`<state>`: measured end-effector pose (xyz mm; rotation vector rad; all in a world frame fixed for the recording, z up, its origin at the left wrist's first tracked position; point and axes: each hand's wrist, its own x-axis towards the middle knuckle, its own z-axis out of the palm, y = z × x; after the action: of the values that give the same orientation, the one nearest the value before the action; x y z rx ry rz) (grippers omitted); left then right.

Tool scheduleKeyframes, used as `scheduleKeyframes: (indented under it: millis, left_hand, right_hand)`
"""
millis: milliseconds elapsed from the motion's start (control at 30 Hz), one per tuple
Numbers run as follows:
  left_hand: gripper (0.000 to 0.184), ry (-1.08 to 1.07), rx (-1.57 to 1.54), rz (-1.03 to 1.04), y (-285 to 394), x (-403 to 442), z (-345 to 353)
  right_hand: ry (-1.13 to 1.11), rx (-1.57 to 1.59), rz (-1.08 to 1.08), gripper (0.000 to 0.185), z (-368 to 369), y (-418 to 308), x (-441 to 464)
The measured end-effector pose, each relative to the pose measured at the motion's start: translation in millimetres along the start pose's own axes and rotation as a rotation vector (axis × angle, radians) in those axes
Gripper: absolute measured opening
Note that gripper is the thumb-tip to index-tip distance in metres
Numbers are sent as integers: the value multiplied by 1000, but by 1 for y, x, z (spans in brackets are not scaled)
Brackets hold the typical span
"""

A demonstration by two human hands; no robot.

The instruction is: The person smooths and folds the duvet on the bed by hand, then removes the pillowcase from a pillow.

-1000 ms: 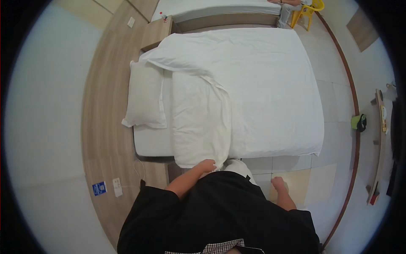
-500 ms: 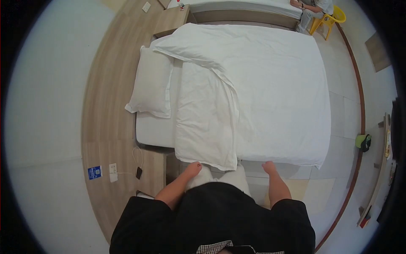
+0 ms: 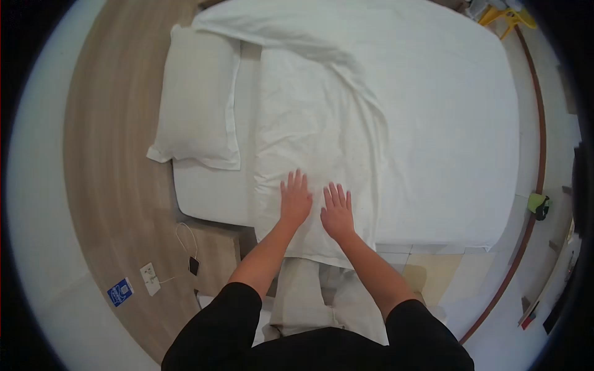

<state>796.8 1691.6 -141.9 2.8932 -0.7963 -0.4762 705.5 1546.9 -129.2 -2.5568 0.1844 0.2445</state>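
The left hand [image 3: 296,201] and right hand [image 3: 338,213] lie side by side, palms down, over the near part of the fold [image 3: 309,117], the turned-back section of the white quilt [image 3: 448,123] on the bed. On both hands the fingers [image 3: 300,180] are extended and slightly spread, pinching nothing; the palms seem to rest on the cloth, though their undersides are hidden. The fold lies between the pillow [image 3: 198,99] and the flat main area of the quilt, its near edge hanging beside the trousers [image 3: 303,297]. For smoothing, this flat contact looks right: light, even pressure through the whole palm should shift wrinkles without dragging the layer beneath. Short creases gather along the pillow-side edge, by the left hand, so strokes running outward toward that edge would probably serve best. The opposite edge curves and looks loosely rumpled; pressing there before straightening it could set the bend, so drawing it straight first seems wiser.
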Motion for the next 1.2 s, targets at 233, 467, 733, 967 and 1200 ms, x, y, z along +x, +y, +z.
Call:
scheduleKeyframes:
  millis: [233,467,733,967,1200]
  left_hand:
    - [72,-55,-106,-238,-97,-63,85]
    - [80,-170,-88,-508,-161,-193,66]
    - [66,131,-222,-32,-75,122,34]
    - [77,350,157,13,-157,296,29]
    - [78,290,73,-8,-169,300,37]
  right_hand:
    - [-212,-268,162,70,85,87,-43]
    - [-176,-229,524,72,41,127,-181]
    - [151,-109,30,62,55,21,174]
    - [182,-234,206,74,-14,152,311]
    - [197,-406,310,74,16,190,312]
